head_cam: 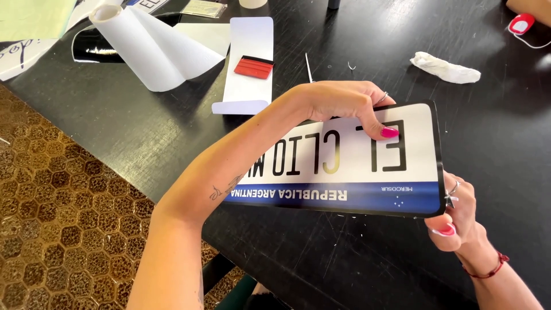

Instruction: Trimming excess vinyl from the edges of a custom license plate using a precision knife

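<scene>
White and blue, the flat rectangular plate with black lettering [356,166] is held above the dark table [505,132] between both hands. The left hand [338,103] grips its far edge, thumb on the face; the right hand [459,218] pinches its near right corner. It looks thin, stiff, light and glossy, best gripped by the edges.

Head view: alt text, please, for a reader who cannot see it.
Two bare hands, left hand on top and right hand at the lower corner, hold a white rectangular plate with a blue band above a black table; a red squeegee lies behind.

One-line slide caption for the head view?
Both hands, left hand and right hand, hold a white, blue-banded rectangular plate over a black table.
</scene>
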